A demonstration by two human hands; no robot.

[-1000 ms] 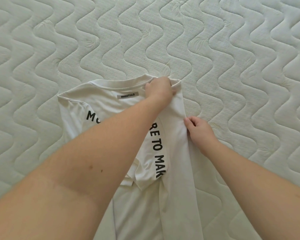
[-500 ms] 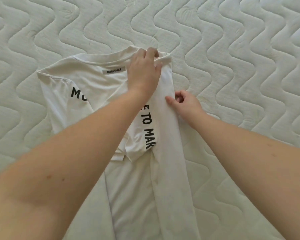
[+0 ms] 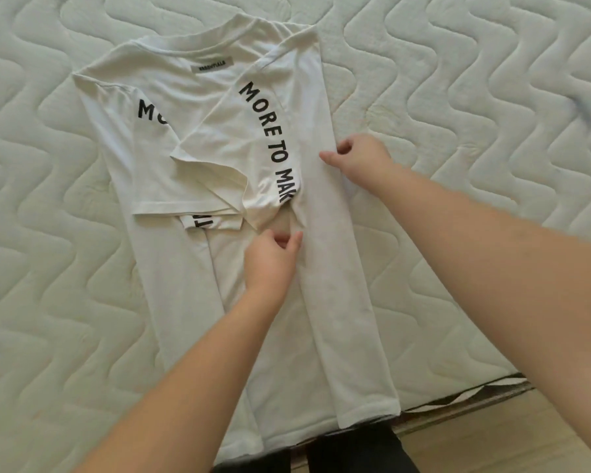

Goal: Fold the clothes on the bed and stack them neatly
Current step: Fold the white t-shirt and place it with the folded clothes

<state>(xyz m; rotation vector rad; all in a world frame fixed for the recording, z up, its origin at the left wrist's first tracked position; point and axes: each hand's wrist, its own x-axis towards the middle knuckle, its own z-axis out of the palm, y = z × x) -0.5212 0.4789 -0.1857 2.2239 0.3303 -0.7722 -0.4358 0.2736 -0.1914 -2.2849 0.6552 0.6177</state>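
We have the bed (image 3: 492, 80) under us, its quilted top bare around one white shirt (image 3: 171, 268) that lies flat, collar away from us and hem at the near edge. Both side panels look folded in toward the middle, and each sleeve is doubled over, so the black lettering runs crooked down the right one.

To do this step well, we judge that we should run both hands down the right panel (image 3: 342, 302) so its edge comes straight from shoulder to hem, then tuck the bunched sleeve (image 3: 219, 145) flat before folding the length. That sleeve is puckered where it meets the panel, and a crease left there would likely show in the stack.

Our right hand (image 3: 362, 158) sits on the outer edge of the right panel, roughly level with the sleeve; its fingers are curled in at the edge, but we cannot tell whether they pinch cloth. Our left hand (image 3: 270, 261) rests nearer to us, on the middle of the shirt just below the sleeve, thumb and forefinger drawn close at the panel's inner edge.
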